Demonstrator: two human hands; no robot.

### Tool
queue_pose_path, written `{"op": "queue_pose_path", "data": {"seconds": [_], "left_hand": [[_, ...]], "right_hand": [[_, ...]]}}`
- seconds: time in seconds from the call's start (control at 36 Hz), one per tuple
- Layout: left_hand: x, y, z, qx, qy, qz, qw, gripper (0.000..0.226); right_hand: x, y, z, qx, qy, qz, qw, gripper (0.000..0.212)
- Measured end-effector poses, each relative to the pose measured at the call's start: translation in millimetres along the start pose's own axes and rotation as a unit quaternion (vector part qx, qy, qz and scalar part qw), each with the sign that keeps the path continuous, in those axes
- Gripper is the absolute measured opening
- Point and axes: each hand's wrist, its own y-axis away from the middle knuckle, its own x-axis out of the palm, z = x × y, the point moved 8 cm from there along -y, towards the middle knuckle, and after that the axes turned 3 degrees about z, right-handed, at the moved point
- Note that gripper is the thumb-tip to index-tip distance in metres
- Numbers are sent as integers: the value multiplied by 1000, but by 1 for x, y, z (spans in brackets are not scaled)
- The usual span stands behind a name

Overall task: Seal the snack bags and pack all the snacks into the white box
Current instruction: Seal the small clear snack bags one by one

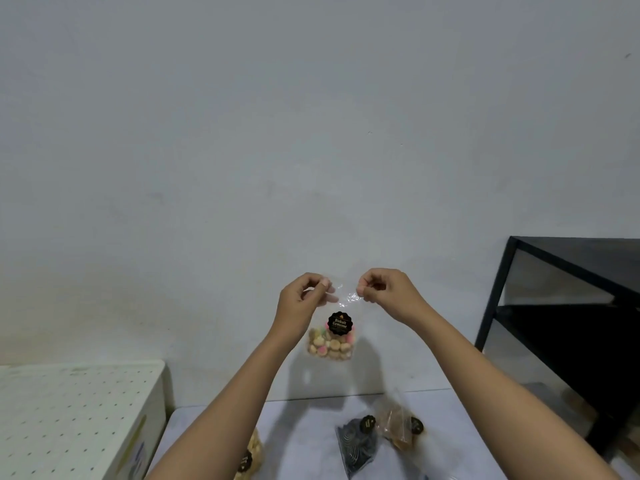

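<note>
I hold a clear snack bag [332,342] up in front of the wall; it carries a round black label and holds small pastel biscuits. My left hand [301,303] pinches its top left corner and my right hand [384,292] pinches its top right corner, so the bag hangs between them. On the table below lie a bag of dark round snacks [356,445], a bag of brown snacks [398,427] and a bag of pale snacks [251,457] partly hidden by my left forearm. The white box [79,417], dotted with small holes, stands at the lower left.
A black metal shelf frame [561,306] stands at the right beside the pale table [311,434]. A plain grey wall fills the background right behind the table's far edge.
</note>
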Motion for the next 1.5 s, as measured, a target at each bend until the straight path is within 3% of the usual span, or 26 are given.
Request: {"op": "queue_pose_path", "data": {"seconds": [0.22, 0.42, 0.53, 0.72, 0.92, 1.17, 1.25, 1.36, 1.5], "left_hand": [[-6, 3, 5, -17, -29, -6, 999, 10], [-5, 7, 1, -11, -94, -9, 995, 13], [-9, 10, -5, -2, -94, -25, 995, 12], [-2, 12, 9, -47, -65, 32, 996, 18], [7, 15, 16, -83, -57, 96, 990, 17], [1, 17, 23, -85, -66, 91, 990, 14], [-4, 20, 30, -92, -63, 81, 991, 12], [3, 27, 42, -109, -69, 104, 986, 12], [4, 37, 64, -126, -88, 103, 983, 9]], "right_hand": [[18, 5, 3, 3, 24, 44, 999, 7], [27, 5, 9, -14, 56, 35, 998, 17], [28, 9, 16, -32, 55, 17, 998, 11], [33, 11, 12, -4, -3, 18, 1000, 14], [33, 14, 4, 0, 15, -10, 1000, 18], [26, 19, -7, 31, 12, 86, 996, 5], [26, 23, -18, 54, 5, 109, 993, 10], [33, 25, -31, 64, 62, 78, 993, 12], [39, 33, -49, 79, 51, 67, 993, 5]]}}
